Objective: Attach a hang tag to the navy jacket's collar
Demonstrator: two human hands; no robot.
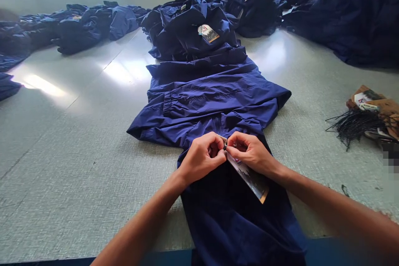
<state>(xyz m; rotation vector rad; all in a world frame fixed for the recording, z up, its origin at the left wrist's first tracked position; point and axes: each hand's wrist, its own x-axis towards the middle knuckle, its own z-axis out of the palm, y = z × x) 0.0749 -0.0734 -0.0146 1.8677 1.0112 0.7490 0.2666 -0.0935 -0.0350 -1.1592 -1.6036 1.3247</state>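
Note:
Navy blue garments (215, 91) lie stacked in overlapping layers on the table, the nearest one hanging over its front edge. Above this nearest garment, the fingertips of my left hand (204, 157) and my right hand (252, 153) are pinched close together. Between them is the small dark string (225, 147) of a hang tag, whose finer detail is hidden by the fingers. The printed hang tag (249, 176) slants down to the right beneath my right hand, its lower end showing a brown edge. Another hang tag (208, 33) rests on a garment farther back.
A bunch of black tag strings (358, 122) with loose hang tags (369, 99) lies at the right. Heaps of navy garments stand at the back left (90, 25), back centre (258, 4) and right (352, 20) of the pale textured table (77, 166).

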